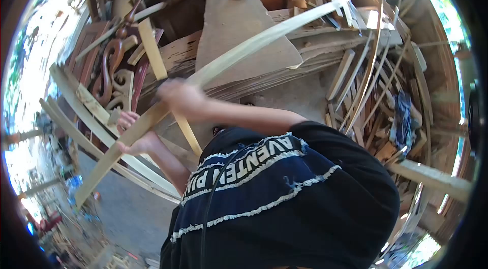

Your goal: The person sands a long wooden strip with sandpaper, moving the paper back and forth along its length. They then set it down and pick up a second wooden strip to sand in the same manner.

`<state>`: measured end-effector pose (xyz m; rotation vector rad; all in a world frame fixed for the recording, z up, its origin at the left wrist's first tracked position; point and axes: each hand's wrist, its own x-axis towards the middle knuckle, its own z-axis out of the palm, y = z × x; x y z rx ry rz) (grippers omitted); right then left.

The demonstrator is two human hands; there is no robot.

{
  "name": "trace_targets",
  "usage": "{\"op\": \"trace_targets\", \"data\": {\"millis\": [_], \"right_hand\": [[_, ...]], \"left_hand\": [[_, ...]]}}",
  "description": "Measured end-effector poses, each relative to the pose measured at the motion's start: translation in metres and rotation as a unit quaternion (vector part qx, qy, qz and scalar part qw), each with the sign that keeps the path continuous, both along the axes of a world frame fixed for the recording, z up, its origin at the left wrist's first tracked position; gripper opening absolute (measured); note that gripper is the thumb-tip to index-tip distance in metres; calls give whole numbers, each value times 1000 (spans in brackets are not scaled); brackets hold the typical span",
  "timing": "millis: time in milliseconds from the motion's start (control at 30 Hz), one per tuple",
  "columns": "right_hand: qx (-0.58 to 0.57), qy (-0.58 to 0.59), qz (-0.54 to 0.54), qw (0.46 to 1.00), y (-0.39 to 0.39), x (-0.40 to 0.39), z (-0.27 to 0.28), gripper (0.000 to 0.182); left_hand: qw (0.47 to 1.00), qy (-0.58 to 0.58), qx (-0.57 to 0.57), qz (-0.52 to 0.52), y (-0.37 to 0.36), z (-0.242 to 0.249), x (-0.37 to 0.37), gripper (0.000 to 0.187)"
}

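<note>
A long, pale, slightly curved wooden strip (264,40) runs diagonally in front of me, from the lower left to the upper right. My left hand (136,137) supports its lower left part, fingers on the far side and thumb on the near edge. Farther up the same strip, my right hand (184,100) is closed over it, blurred by motion. Its fingertips are smeared, and whether anything small lies under them cannot be seen. Behind the strip is a broad, flat brown board (244,25) with a curved outline.
More curved wooden strips (86,111) lean at the left, beside a carved scroll piece (105,73). Stacked timber (315,40) lies across the back. Many thin offcuts (376,81) and a blue cloth (403,116) are piled at the right. Grey floor (122,218) shows lower left.
</note>
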<state>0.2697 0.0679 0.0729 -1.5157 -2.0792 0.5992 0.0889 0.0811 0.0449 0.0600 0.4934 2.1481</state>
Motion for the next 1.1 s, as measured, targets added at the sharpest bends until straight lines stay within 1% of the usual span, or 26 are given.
{"op": "trace_targets", "data": {"millis": [33, 100, 167, 200, 300, 333, 367, 400, 433, 500, 533, 567, 600, 633, 667, 700, 767, 800, 867, 900, 933, 967, 1000, 1033, 1067, 1100], "right_hand": [[88, 37, 50, 994, -7, -29, -9, 33], [48, 67, 121, 989, -18, -70, -3, 41], [156, 121, 121, 973, -27, -60, -5, 40], [207, 146, 124, 959, -34, -50, -8, 39], [162, 63, -2, 985, -29, 42, -17, 37], [168, -46, -58, 983, -23, 84, -23, 37], [186, -24, -127, 974, -17, 128, -24, 32], [73, -52, -171, 981, -3, 175, -40, 29], [123, -77, -247, 958, 14, 223, -83, 23], [133, -93, -341, 926, 27, 262, -90, 20], [25, -34, -381, 924, 27, 243, -66, 19], [62, -64, -308, 947, 38, 223, -81, 15], [193, -79, -228, 951, 28, 183, -65, 15], [187, -66, -151, 968, 23, 146, -51, 18], [237, -24, -138, 961, 20, 103, -51, 20], [136, -5, -89, 987, 1, 75, -20, 26], [201, 110, -17, 973, -17, 37, -22, 33], [173, 112, -7, 978, -21, 43, -24, 35], [118, 113, 16, 986, -36, 87, -15, 38], [146, 15, -23, 989, -30, 120, -25, 36], [84, -27, -91, 992, -27, 163, -24, 34], [142, -83, -152, 975, -11, 216, -55, 34], [146, -56, -204, 966, 2, 276, -86, 34], [114, -55, -262, 957, 7, 332, -94, 31], [131, -105, -312, 935, 17, 384, -115, 28], [105, -110, -365, 918, 16, 406, -100, 28]], "left_hand": [[1000, -4, -11, 0, -1, 4, 1, 50], [995, 99, -6, -13, -6, 9, 4, 48], [994, 23, 55, -91, -4, 3, -13, 48], [997, 30, 40, -65, -1, -1, -14, 48], [999, 33, -1, 1, -6, 11, 0, 51], [1000, 24, -9, 9, -8, 16, 5, 53], [1000, 14, -16, 16, -8, 18, 9, 55], [1000, 5, -15, 14, -9, 15, 7, 60], [1000, 5, -7, 13, -10, 12, 6, 60], [1000, 5, 9, 4, -10, 9, 4, 61], [1000, 10, 28, -3, -9, 9, 5, 62], [999, 14, 32, -5, -7, 9, 4, 63], [999, 20, 36, -6, -4, 11, 2, 63], [999, 26, 40, -5, -1, 13, 1, 63], [999, 16, 44, -5, 0, 16, 2, 56], [999, 14, 41, -4, 1, 16, 4, 55], [999, 16, 30, 0, 1, 17, 3, 53], [999, 22, 40, -10, 1, 12, -4, 54], [997, 31, 60, -28, 4, -5, -16, 55], [999, 22, 45, -17, 2, -2, -12, 54], [1000, 14, 28, -4, -1, 3, -5, 54], [1000, 5, 10, 10, -4, 6, -1, 53], [1000, -1, 13, 9, -5, 3, -1, 54], [1000, -5, 15, 8, -7, -1, -2, 54], [1000, -9, 17, 6, -9, -3, -4, 54], [1000, -4, 21, 1, -9, 0, -2, 54]]}}
